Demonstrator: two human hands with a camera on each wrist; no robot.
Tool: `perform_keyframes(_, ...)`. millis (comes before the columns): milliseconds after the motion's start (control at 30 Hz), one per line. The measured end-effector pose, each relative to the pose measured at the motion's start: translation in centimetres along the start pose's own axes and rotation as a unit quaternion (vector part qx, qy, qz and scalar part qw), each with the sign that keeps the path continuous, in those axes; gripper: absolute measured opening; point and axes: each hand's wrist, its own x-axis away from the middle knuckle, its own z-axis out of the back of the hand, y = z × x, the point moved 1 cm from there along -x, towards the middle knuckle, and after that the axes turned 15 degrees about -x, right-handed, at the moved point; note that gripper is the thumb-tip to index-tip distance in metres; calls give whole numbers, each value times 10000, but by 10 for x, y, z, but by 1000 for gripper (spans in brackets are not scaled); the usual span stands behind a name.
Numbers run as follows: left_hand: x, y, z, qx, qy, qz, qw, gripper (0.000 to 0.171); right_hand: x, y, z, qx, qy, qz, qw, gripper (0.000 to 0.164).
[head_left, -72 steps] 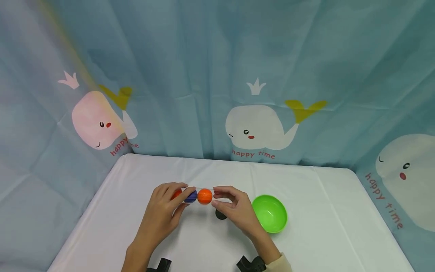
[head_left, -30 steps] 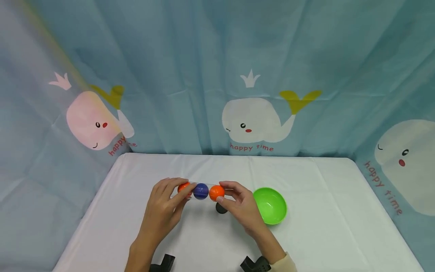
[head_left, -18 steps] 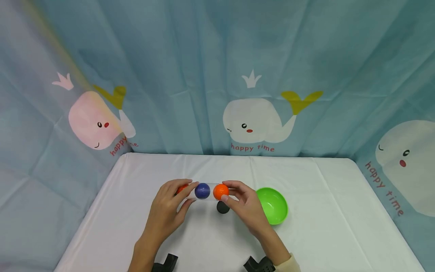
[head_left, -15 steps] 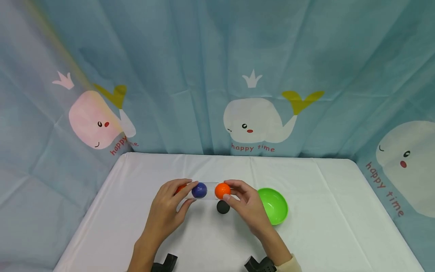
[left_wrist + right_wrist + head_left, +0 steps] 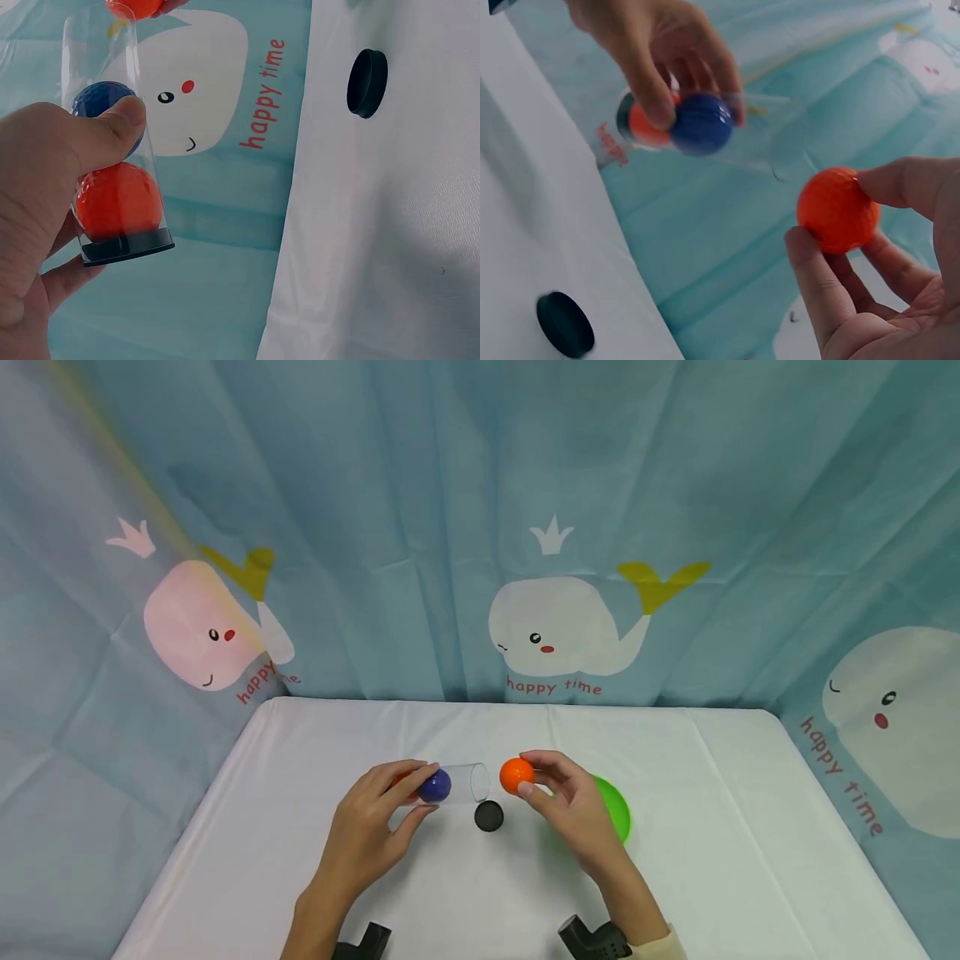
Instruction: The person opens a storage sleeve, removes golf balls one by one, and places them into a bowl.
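Note:
My left hand point(image 5: 372, 814) grips a clear plastic tube point(image 5: 463, 782) that lies sideways in the head view, its uncapped mouth facing right. Inside it are a blue golf ball point(image 5: 105, 99) and an orange golf ball point(image 5: 120, 201), the orange one against the black end cap point(image 5: 129, 247). My right hand point(image 5: 573, 806) pinches a second orange golf ball point(image 5: 838, 210) between thumb and fingers, a short gap to the right of the tube's mouth. A loose black cap point(image 5: 489, 816) rests on the table just in front of the mouth.
A green bowl point(image 5: 617, 810) stands on the white-covered table point(image 5: 720, 827), partly hidden behind my right hand. A blue curtain point(image 5: 420, 527) printed with whales hangs behind and beside the table.
The right-hand orange ball has come out of the tube's mouth and moved right in my right hand. The blue ball has slid left inside the tube, toward my left hand.

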Motion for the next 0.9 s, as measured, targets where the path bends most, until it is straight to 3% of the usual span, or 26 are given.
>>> perform_keyframes(233, 0, -2, 0, 155, -20, 71, 9999, 64, 2, -10, 19, 286, -30, 47, 9996, 39)
perform_keyframes(467, 0, -2, -1, 236, 31, 100, 9997, 66, 10, -18, 51, 464, -76, 153, 9988, 37)
perform_keyframes(667, -1, -1, 0, 307, -62, 135, 9994, 63, 15, -21, 73, 789, 34, -52, 9969, 37)
perform_keyframes(900, -1, 0, -1, 346, -22, 117, 9993, 63, 16, -21, 84, 1251, 139, -256, 9917, 35)
